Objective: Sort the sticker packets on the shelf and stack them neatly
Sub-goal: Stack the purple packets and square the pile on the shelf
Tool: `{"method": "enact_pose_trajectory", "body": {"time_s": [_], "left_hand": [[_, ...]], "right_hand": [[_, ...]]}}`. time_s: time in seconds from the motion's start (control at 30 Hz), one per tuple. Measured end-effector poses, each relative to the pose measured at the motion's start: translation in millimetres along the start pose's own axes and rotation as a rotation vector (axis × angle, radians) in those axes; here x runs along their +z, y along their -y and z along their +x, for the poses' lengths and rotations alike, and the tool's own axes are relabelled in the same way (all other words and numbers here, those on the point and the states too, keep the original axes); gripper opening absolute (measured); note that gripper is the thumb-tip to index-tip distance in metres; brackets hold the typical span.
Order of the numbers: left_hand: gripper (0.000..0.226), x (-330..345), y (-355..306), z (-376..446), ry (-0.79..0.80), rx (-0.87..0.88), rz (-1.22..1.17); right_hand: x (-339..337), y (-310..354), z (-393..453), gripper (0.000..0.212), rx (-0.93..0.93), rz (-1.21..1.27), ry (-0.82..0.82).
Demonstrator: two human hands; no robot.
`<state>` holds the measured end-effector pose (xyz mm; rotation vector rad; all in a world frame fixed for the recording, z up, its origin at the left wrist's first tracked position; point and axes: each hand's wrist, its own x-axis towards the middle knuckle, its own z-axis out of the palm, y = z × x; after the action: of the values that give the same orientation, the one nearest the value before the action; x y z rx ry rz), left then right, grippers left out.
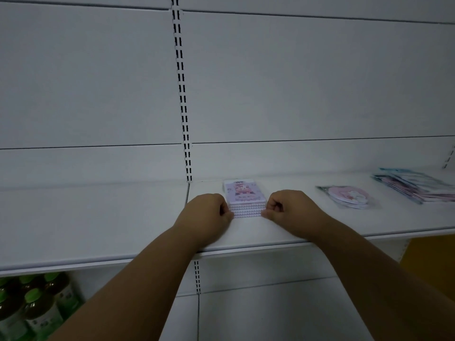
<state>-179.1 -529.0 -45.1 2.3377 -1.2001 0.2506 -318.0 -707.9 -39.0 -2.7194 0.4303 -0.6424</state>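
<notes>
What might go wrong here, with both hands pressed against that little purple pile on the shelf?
The purple stack is squeezed between the left hand and the right hand; uneven pressure might fan the packets out of line. The pile of packets at far right already lies skewed and could slide further if bumped. The round pink packets sit close by the right forearm, which could brush them when the arm withdraws.

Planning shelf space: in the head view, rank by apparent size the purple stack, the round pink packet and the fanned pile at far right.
1. Fanned pile, though cut off by the frame edge.
2 and 3. Round pink packet and purple stack look alike; no clear ranking.
</notes>
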Motion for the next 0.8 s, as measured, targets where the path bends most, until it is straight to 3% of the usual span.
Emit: {"method": "enact_pose_trajectory", "body": {"time_s": [0.27, 0.8], "left_hand": [[0.023, -4.9, -5.0, -4.0, -0.161, -0.025, -0.13], [0.02, -5.4, -7.5, -4.4, -0.116, -0.02, -0.069]], "right_hand": [[1.0, -1.7, -3.2, 0.017, -0.051, 0.063, -0.145], [0.5, -2.4, -2.3, 0.019, -0.092, 0.016, -0.138]]}}
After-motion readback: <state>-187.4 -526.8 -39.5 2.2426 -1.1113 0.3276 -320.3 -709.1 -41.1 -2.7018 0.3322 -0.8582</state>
